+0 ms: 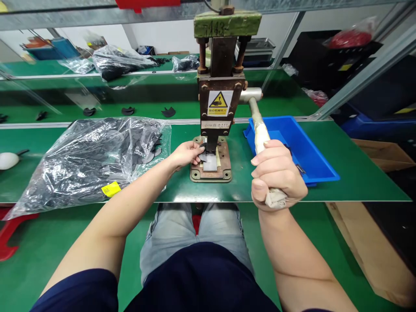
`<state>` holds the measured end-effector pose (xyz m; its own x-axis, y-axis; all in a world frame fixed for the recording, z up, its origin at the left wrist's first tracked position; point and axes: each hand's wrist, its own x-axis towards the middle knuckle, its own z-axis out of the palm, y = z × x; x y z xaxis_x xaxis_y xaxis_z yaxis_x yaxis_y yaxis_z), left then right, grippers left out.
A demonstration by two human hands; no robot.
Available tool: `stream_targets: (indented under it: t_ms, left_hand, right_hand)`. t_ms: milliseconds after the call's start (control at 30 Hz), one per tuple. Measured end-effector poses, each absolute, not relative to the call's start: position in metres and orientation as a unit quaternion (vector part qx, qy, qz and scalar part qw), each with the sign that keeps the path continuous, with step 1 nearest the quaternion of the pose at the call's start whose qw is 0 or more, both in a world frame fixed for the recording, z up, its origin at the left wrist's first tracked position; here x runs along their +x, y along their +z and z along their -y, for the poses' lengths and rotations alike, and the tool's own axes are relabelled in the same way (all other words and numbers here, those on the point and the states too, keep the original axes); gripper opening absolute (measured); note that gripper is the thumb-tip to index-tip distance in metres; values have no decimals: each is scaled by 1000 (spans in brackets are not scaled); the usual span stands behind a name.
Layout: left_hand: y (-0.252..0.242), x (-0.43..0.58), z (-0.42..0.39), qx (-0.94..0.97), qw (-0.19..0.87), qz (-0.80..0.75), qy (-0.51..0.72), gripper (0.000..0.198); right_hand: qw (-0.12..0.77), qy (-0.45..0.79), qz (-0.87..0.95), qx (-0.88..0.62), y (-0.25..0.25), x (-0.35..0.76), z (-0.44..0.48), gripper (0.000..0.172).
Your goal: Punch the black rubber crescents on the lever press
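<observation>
While my right hand closes around the pale, wrapped lever handle of a rust-brown metal press with a green top, I pinch a small, flat, dark curved piece in my left hand. That piece sits just left of the press's lower end, above its base. On the green bench, a clear plastic bag of dark pieces lies left, an open blue plastic tray right.

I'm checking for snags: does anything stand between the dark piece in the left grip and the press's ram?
Nothing visible does: the left grip holds the dark piece beside the ram's lower end; contact is unclear.
</observation>
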<state>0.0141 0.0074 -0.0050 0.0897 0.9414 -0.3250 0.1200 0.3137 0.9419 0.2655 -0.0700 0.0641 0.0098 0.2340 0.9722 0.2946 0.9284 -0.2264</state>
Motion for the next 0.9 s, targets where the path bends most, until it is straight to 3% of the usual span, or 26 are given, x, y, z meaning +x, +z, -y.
stream_targets:
  t_ms: [467,900]
  left_hand:
    - [1,16,-21,486,590,-578,286,39]
    - [14,34,-25,497,551,-635,213,23]
  right_hand:
    - [692,-1,704,-164,61,266,69,32]
    - [691,-2,700,-180,61,266,71,34]
